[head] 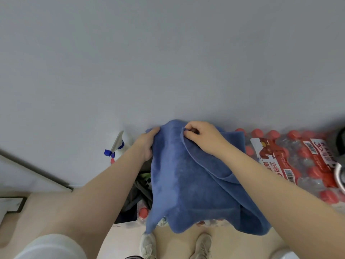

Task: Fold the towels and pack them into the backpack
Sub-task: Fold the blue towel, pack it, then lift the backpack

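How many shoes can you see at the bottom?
2. The left shoe sits below the hanging corner of the blue towel; the right shoe is beside it, lower middle. Both run off the picture's bottom edge.

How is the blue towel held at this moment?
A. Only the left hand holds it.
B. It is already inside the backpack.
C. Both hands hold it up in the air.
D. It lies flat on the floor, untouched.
C: the left hand grips the towel at its top left edge, the right hand pinches a fold near the top, and the towel hangs above the shoes.
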Demonstrator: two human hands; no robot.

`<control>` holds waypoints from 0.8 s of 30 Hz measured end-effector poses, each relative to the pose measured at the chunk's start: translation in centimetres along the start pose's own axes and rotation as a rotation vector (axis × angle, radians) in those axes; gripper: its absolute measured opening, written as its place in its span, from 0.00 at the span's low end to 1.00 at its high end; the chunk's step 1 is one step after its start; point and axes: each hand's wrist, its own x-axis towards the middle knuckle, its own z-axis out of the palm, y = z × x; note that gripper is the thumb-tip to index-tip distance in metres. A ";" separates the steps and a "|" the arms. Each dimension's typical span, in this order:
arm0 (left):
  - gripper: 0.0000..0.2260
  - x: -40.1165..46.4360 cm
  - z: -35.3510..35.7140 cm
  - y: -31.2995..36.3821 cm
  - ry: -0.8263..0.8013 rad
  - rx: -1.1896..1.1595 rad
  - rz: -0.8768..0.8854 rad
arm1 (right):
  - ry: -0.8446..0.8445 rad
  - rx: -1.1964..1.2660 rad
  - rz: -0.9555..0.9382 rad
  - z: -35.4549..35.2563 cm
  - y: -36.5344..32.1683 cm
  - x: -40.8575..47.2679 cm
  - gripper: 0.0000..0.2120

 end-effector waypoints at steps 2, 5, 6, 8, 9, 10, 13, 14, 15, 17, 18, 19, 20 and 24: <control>0.09 -1.9 0.1 0.9 0.017 0.017 0.126 | 0.055 0.019 -0.031 -0.4 -0.2 -0.6 0.08; 0.06 -5.2 1.1 2.2 -0.042 0.143 0.318 | 0.148 0.008 -0.110 -1.0 -1.0 -1.7 0.06; 0.06 -6.1 1.5 2.5 -0.070 0.203 0.373 | 0.172 0.002 -0.141 -1.1 -1.4 -2.0 0.06; 0.05 -7.7 2.6 2.7 -0.156 0.282 0.425 | 0.204 0.002 -0.189 -1.4 -2.1 -2.7 0.05; 0.05 -8.4 3.1 2.6 -0.205 0.294 0.417 | 0.206 0.012 -0.198 -1.4 -2.4 -3.1 0.05; 0.04 -8.9 3.5 2.5 -0.240 0.291 0.393 | 0.202 0.019 -0.198 -1.5 -2.6 -3.4 0.05; 0.05 -9.9 4.3 2.3 -0.281 0.219 0.314 | 0.218 0.032 -0.180 -1.3 -2.7 -4.0 0.03; 0.06 -10.1 4.5 2.1 -0.294 0.203 0.299 | 0.237 0.043 -0.165 -1.2 -2.5 -4.1 0.03; 0.07 -10.3 4.6 2.1 -0.311 0.190 0.289 | 0.256 0.054 -0.148 -1.2 -2.4 -4.1 0.04; 0.09 -10.6 4.9 2.0 -0.348 0.161 0.283 | 0.287 0.068 -0.124 -1.1 -2.2 -4.0 0.04; 0.10 -10.6 5.0 2.0 -0.360 0.145 0.284 | 0.294 0.066 -0.121 -1.2 -2.2 -4.0 0.04; 0.10 -10.7 5.1 2.1 -0.363 0.139 0.288 | 0.292 0.060 -0.123 -1.2 -2.2 -4.0 0.04; 0.10 -10.7 5.2 2.2 -0.360 0.151 0.300 | 0.286 0.054 -0.126 -1.3 -2.2 -4.0 0.05; 0.11 -11.0 5.6 3.0 -0.340 0.272 0.362 | 0.280 0.005 -0.144 -1.9 -2.4 -3.9 0.05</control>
